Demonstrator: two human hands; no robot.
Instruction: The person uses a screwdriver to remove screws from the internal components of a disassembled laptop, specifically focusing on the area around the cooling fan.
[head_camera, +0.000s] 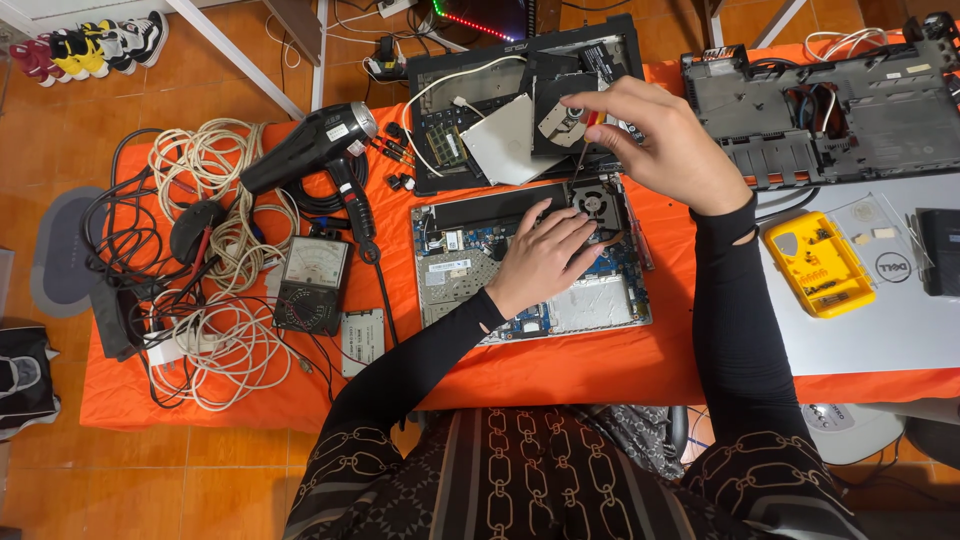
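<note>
An opened laptop base (470, 265) with its circuit board exposed lies on the orange table (600, 365). My left hand (543, 258) rests flat on the board, fingers beside the black cooling fan (597, 203). My right hand (665, 140) is above the fan and grips a thin screwdriver (582, 152) whose tip points down at the fan's edge. Both arms wear black sleeves.
A second opened black laptop (520, 100) lies behind, another black chassis (830, 110) at the right. A yellow screw case (818, 263) sits on a grey laptop lid (880, 320). At the left are a black hair dryer (315, 150), an analogue multimeter (312, 285) and coiled cables (215, 260).
</note>
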